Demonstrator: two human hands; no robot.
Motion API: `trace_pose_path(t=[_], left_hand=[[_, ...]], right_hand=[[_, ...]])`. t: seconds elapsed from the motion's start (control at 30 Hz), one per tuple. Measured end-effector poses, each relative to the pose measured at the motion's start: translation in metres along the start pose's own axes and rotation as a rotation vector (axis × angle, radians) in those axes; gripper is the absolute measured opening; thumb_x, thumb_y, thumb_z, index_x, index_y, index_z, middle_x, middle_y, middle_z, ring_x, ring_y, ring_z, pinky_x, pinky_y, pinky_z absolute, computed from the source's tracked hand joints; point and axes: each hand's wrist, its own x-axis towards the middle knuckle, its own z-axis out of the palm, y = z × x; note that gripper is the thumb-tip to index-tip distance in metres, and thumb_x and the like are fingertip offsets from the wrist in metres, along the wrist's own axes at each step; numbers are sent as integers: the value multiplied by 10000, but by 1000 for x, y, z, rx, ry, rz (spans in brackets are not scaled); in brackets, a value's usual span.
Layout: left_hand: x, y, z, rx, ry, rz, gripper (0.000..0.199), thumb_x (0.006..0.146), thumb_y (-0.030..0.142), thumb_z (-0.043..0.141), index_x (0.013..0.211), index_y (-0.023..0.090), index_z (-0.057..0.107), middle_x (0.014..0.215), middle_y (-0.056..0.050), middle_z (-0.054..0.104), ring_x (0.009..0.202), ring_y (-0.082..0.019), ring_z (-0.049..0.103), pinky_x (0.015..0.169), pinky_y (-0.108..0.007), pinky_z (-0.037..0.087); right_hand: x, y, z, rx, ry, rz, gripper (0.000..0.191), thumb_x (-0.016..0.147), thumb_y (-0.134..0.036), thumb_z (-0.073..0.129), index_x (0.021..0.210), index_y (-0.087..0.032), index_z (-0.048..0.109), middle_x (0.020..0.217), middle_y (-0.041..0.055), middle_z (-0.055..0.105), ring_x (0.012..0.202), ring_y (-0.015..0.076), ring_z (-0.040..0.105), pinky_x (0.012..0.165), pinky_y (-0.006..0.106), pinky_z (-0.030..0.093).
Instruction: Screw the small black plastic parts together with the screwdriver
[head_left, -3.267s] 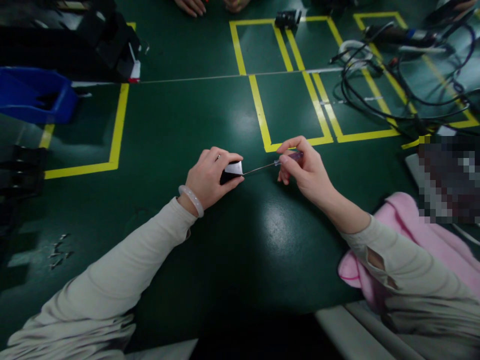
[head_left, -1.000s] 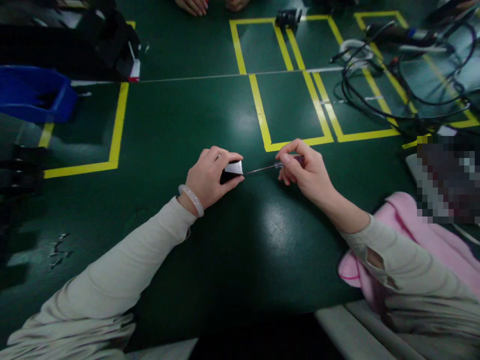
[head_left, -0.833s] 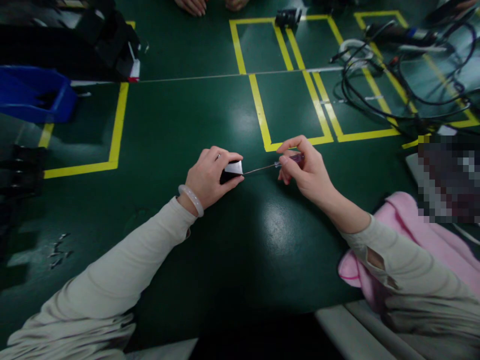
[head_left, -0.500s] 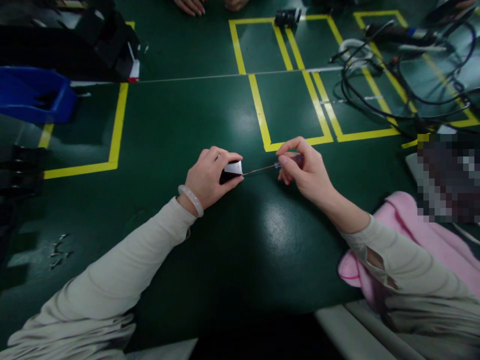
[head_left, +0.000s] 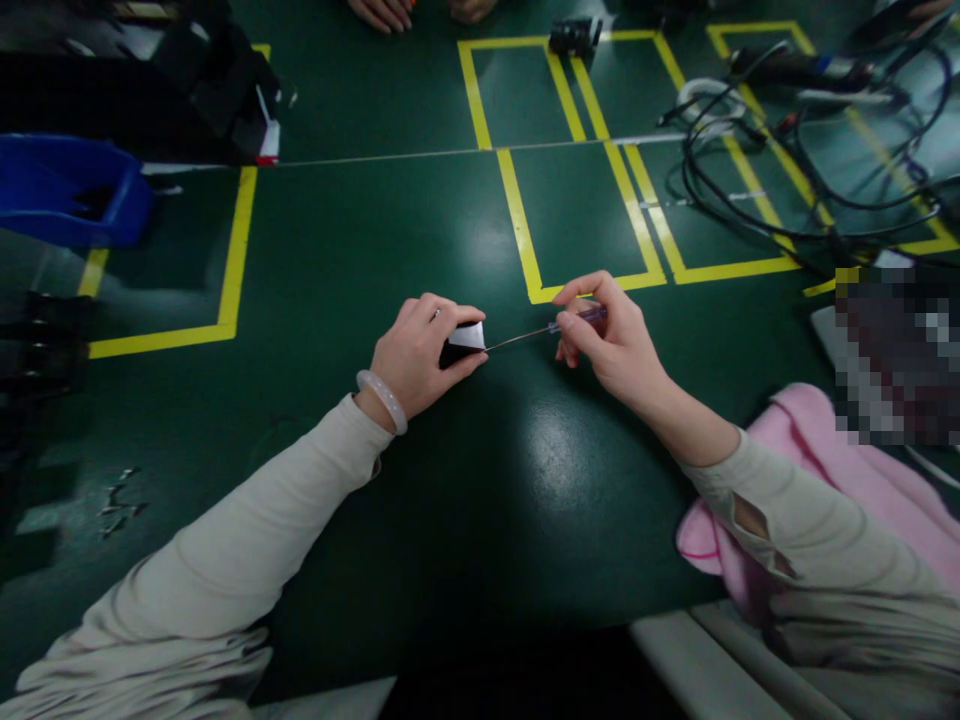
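Observation:
Near the middle of the green table, my left hand is closed around a small black block with a light face. My right hand pinches the purplish, partly clear handle of a screwdriver. Its thin shaft points left, and the tip meets the lower right corner of the block by my left fingertips. My palm and fingers hide part of the block.
A blue bin and black parts lie at the left, with several small screws nearer me. Black cables and a pink cloth are at the right. Another person's hands rest at the far edge, left of a black cylindrical part.
My right hand has shifted very slightly on the screwdriver handle. My left hand and the block have stayed where they were.

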Motion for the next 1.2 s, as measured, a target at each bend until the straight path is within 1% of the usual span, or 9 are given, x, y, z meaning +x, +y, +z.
trace_pose_path(t=[0.2,0.3,0.43,0.63,0.8,1.0,1.07,1.13,1.2], left_hand=[[0,0,0,-10,4,1,369,954,377,658,1269,190,613,1164,-108,645,1085,-281,591,914,-430,508],[0,0,0,-9,6,6,370,954,381,658,1266,187,616,1166,-112,646,1085,-285,591,910,-433,507],[0,0,0,-3,-7,-2,369,956,383,652,1269,191,614,1171,-112,646,1082,-286,592,905,-436,507],[0,0,-1,-16,-8,-5,373,957,388,645,1272,193,610,1177,-116,647,1091,-288,591,912,-439,508],[1,1,-1,-11,-21,-30,365,947,376,651,1272,217,603,1182,-104,643,1091,-286,587,919,-451,508],[0,1,-1,-11,-27,-30,370,950,388,647,1273,211,605,1182,-109,638,1100,-289,584,927,-449,504],[0,1,-1,-9,-22,-31,367,951,391,649,1272,217,606,1178,-103,639,1100,-285,585,933,-446,504],[0,1,-1,-8,-16,-27,367,953,388,650,1273,214,607,1177,-103,640,1099,-283,586,934,-443,505],[0,1,-1,-7,-14,-20,368,951,383,654,1270,206,608,1176,-107,641,1093,-285,587,929,-443,508]], right_hand=[[0,0,-1,-42,-19,32,289,971,-471,661,868,-217,568,510,-100,526,384,63,503,445,225,427],[0,1,-1,-10,-3,18,261,954,-444,689,901,-219,570,527,-106,521,394,66,511,446,226,433],[-1,0,0,6,10,3,233,940,-406,709,960,-217,573,588,-93,550,448,75,559,448,221,431],[-1,-1,1,-24,-8,24,264,961,-455,676,907,-224,558,512,-107,512,385,71,498,447,231,434],[-1,-2,1,-6,7,11,267,936,-451,709,999,-244,553,570,-106,522,441,90,546,488,250,472],[0,-2,0,-20,-19,37,286,950,-473,685,892,-225,555,506,-104,517,389,75,502,441,238,415],[0,-1,0,-10,-12,32,268,949,-449,691,905,-222,556,503,-108,509,391,77,507,442,236,421],[1,-1,0,11,-3,20,259,938,-433,709,960,-224,558,535,-109,525,418,80,531,461,235,444],[1,-1,0,22,-1,16,288,925,-457,723,967,-227,555,541,-112,525,424,80,536,466,233,452]])
